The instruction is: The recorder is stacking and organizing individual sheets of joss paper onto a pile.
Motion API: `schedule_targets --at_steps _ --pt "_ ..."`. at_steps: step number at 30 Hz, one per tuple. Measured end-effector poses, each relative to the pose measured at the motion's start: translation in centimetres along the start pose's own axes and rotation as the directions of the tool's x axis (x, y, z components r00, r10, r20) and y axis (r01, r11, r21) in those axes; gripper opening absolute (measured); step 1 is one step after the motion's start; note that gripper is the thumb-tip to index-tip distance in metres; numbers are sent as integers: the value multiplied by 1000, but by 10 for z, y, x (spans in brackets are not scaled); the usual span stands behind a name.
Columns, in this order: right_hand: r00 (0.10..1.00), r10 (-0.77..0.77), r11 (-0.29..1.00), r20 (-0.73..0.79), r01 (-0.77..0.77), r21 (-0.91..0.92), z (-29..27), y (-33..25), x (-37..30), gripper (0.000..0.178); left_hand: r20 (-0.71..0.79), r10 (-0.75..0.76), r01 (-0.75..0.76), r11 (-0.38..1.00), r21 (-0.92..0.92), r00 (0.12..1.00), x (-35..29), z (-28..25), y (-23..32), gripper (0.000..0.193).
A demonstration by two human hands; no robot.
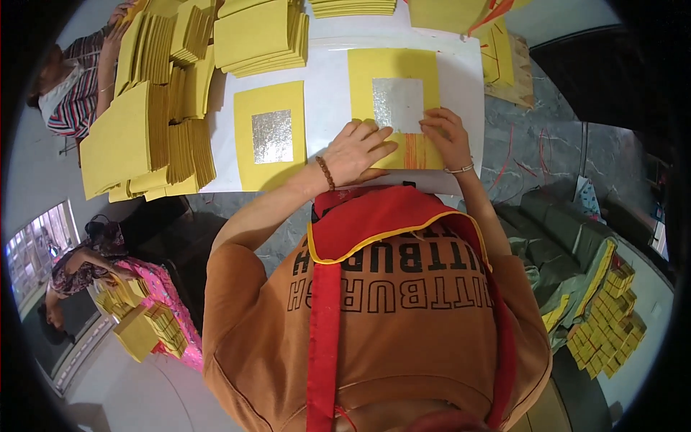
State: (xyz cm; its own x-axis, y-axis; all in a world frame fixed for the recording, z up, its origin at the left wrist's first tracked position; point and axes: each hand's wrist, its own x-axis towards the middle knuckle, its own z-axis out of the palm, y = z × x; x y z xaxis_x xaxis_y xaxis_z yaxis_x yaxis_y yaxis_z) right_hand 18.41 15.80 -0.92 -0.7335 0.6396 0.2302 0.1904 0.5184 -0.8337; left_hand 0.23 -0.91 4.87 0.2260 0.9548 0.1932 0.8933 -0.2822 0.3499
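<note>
A yellow paper sheet lies on the white tabletop in front of me. It bears a silver foil square, with a patch of orange streaks below the foil. My left hand, a beaded bracelet at its wrist, rests across the sheet's lower left with fingers stretched out. At the foil's right edge, my right hand has bent fingers, thumb and forefinger pinched there. Left of it lies a second yellow sheet with its own silver foil square.
Thick stacks of folded yellow paper fill the table's left side; another stack stands farther back. Red strings lie on the grey floor at right. More yellow bundles sit by a dark sofa. Other people work at left.
</note>
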Motion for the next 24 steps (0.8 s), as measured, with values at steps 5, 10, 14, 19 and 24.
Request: schedule_targets --at_steps 5,10,14,19,24 --pt "981 185 941 61 -195 278 -1 6 -2 19 -88 -7 -12 976 -219 996 0 1 -5 23" --pt "964 255 909 77 -266 322 -3 4 -2 32 -157 -131 71 938 -340 979 6 -2 -5 12" --pt "953 290 876 87 -301 377 -2 3 1 34 -54 -312 245 832 -497 949 7 -5 -7 14" --pt "949 299 851 103 -314 421 0 7 1 34 122 -454 425 660 -619 882 5 -4 -9 16" --pt "943 297 824 149 -332 460 -2 10 -1 37 206 -526 512 542 -667 825 2 4 -14 18"
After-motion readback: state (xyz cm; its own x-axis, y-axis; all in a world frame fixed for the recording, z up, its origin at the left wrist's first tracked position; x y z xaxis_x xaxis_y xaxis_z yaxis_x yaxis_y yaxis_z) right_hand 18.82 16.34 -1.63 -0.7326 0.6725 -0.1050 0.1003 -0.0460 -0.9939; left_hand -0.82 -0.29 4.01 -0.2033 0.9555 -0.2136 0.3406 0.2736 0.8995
